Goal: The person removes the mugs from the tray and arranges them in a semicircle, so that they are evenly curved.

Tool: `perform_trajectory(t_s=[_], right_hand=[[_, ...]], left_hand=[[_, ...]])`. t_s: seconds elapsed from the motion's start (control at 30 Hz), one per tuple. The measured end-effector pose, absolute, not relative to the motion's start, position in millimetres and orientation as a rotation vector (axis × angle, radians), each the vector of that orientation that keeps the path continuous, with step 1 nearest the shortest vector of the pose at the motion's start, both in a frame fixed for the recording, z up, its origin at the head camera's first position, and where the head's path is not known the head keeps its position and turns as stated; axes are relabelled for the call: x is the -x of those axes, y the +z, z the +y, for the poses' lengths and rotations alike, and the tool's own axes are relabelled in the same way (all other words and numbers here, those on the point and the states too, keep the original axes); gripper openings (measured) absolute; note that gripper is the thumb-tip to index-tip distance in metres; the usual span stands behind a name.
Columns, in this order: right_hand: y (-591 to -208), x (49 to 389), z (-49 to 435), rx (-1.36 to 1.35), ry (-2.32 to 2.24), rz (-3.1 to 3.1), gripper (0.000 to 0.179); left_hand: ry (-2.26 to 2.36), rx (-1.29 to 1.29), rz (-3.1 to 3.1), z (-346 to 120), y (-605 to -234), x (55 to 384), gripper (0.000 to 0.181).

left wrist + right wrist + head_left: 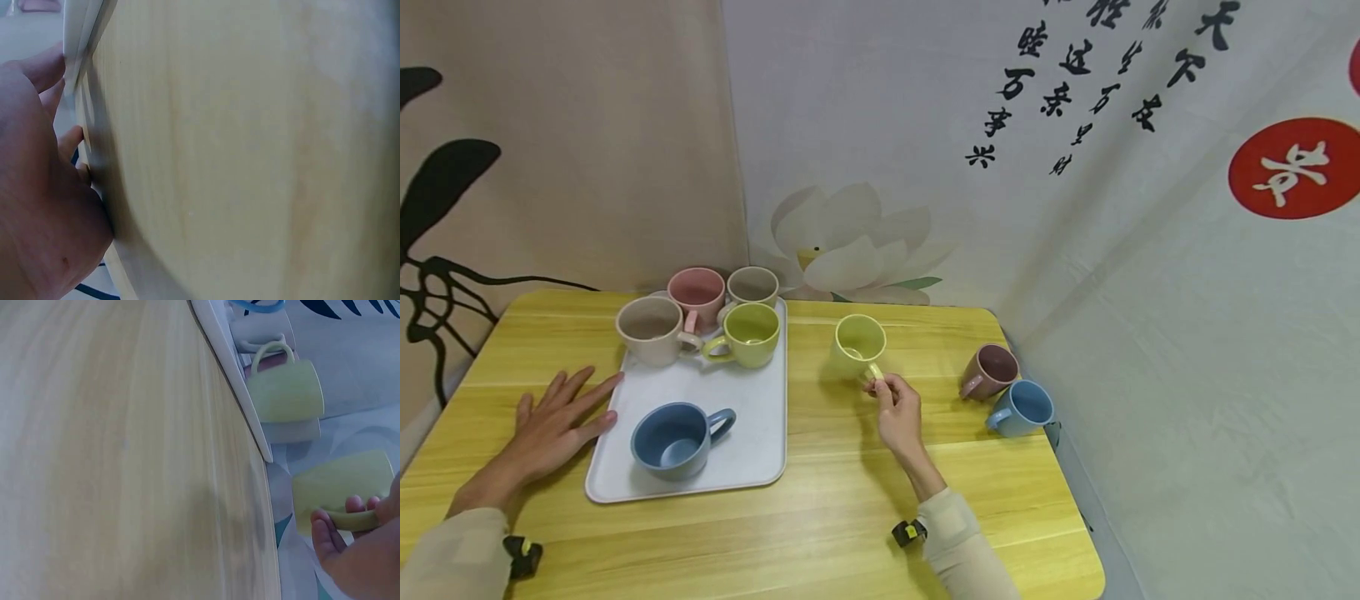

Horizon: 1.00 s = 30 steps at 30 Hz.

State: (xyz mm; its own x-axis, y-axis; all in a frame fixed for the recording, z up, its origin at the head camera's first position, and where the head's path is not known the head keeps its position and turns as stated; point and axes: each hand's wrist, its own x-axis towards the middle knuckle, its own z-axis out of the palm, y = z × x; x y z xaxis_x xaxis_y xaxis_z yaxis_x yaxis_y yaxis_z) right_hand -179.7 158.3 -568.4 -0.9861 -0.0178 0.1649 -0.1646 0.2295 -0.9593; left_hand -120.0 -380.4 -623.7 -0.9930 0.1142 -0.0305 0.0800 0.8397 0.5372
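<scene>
A: Head view first. How many mugs?

B: Eight. Five stand on the one white tray [741,454]: a pink mug [696,290], a grey mug [754,285], a beige mug [651,332], a yellow mug [751,335] and, nearer the person, a blue mug [670,446].

A: And the other three?

B: Two are by the right edge of the table [827,533], next to each other: a maroon mug [988,372] and a second blue mug [1021,408]. The last is the held yellow mug [856,342], just right of the tray.

A: The two hands?

B: The right hand [900,417] pinches that last mug's handle between thumb and fingers. The left hand [550,433] grips nothing; its fingers are spread, with tips at the tray's left edge.

A: Left wrist view?

B: One hand, one length of tray rim. The digits are apart, and one touches the rim. A pinkish scrap in the top corner is too cut off to name.

A: Right wrist view?

B: Six mugs, some only in part: two yellow, two pale, a bit of pink, a curve of blue. The fingers are clamped on one handle, and a gap shows between that mug's base and the wood.
</scene>
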Motion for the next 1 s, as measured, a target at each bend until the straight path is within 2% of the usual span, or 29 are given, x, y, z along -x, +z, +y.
perform_trajectory(t_s=[0.67, 1.0], right_hand=[[-574.3, 206.2, 187.5, 0.251, 1.72, -2.176, 0.022], [-582.7, 217.5, 201.4, 0.374, 1.644, -2.076, 0.018]], left_hand=[[0.863, -0.153, 2.96, -378.8, -622.0, 119.4, 0.072], [0.87, -0.144, 2.959, -377.3, -621.2, 118.2, 0.073]])
